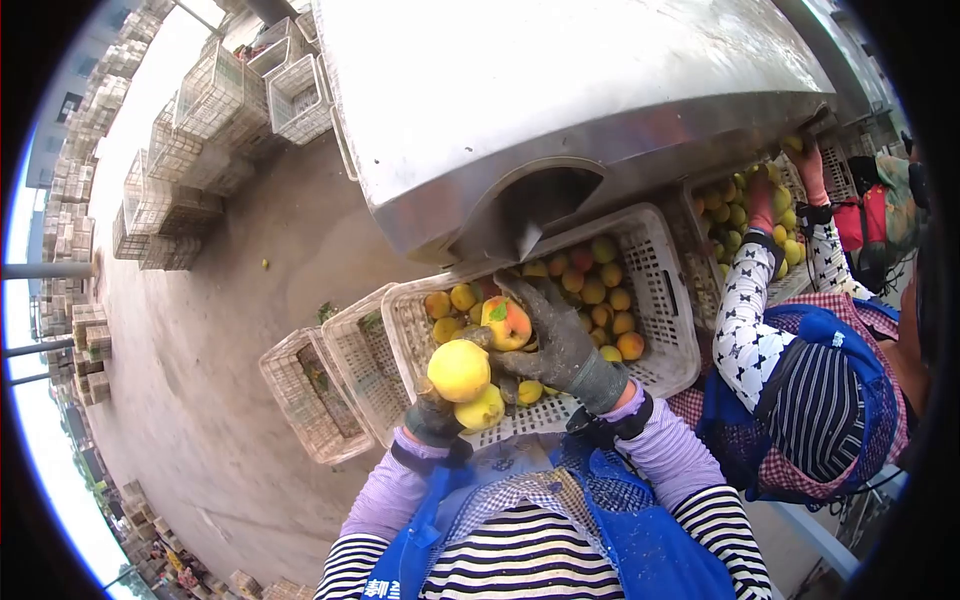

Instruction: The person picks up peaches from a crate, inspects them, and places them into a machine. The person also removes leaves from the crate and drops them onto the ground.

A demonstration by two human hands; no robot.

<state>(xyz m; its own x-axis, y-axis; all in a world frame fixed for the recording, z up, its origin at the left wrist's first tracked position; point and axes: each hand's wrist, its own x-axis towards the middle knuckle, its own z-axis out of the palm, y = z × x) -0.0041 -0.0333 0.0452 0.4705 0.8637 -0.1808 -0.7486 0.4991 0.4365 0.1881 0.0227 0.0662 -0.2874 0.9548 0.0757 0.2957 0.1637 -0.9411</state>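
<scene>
1. While two open crates [300, 415] stand at the left, your gloved left hand [437, 412] has its fingers wrapped around the yellow fruit [458, 371], with a second fruit [480, 408] directly below it.
2. Your gloved right hand [558, 340] grips the red-yellow fruit [507, 322] (green leaf showing) between thumb and fingers, above the fruit crate [683, 345].
3. Note that this crate holds more fruits [594, 291] (yellow to orange-red), beneath the metal machine's [600, 140] dark opening.
4. At your right, a co-worker [815, 400] has both hands at an adjacent crate [704, 262] of yellow-green fruit.
</scene>
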